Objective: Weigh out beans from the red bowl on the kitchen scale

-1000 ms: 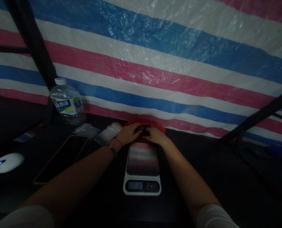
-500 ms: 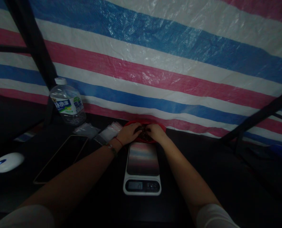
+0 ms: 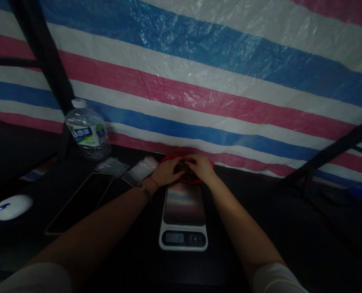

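Note:
Both of my hands reach forward into a red bowl (image 3: 169,159) at the back of the dark table, against the striped tarp. My left hand (image 3: 165,173) curls over the bowl's left side, fingers bent into a pile of small dark pieces (image 3: 185,169). My right hand (image 3: 201,166) cups the same pile from the right. What either hand grips is too dark to make out. Just in front of the bowl lies a white kitchen scale (image 3: 183,215) with a shiny platform and a lit display.
A plastic water bottle (image 3: 88,132) stands at the back left. Small clear zip bags (image 3: 138,169) lie beside the bowl. A dark phone (image 3: 79,203) lies flat on the left, and a white mouse (image 3: 11,206) sits at the far left. Black frame bars cross both sides.
My hands have shifted a little within the bowl; the right hand has moved up over the dark pile. The view has drifted slightly.

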